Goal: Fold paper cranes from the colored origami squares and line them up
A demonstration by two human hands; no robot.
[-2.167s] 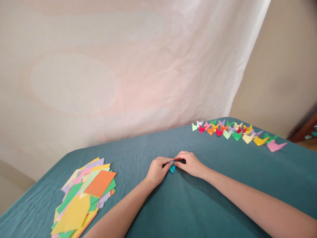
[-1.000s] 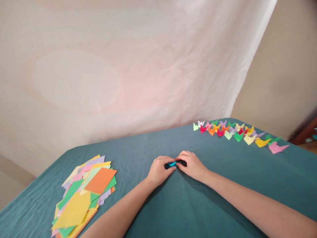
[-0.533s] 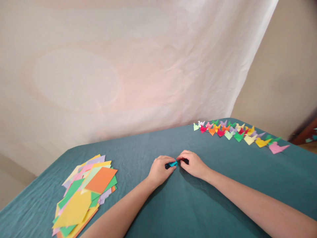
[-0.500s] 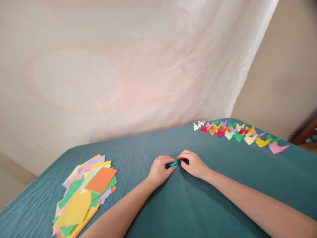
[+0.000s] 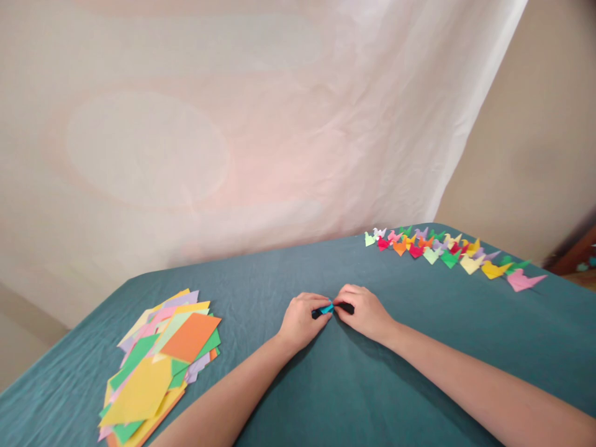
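Note:
A small piece of folded blue paper point(image 5: 327, 308) is between my two hands, low over the table's middle. My left hand point(image 5: 300, 320) pinches it from the left, thumb below and fingers above, and covers much of it. At the paper's right end, the thumb and index finger of my right hand point(image 5: 365, 312) are pinched together on its tip. The exact folds are too small to make out.
A loose pile of coloured paper sheets point(image 5: 139, 388) lies to the left on the dark green tablecloth point(image 5: 261, 279). Rows of small folded paper birds point(image 5: 471, 264) stand at the far right. A pale hanging cloth point(image 5: 279, 143) rises behind the table.
The thumb and index finger of my right hand have closed together at the blue paper's right tip. My left hand keeps its pinch in nearly the same spot.

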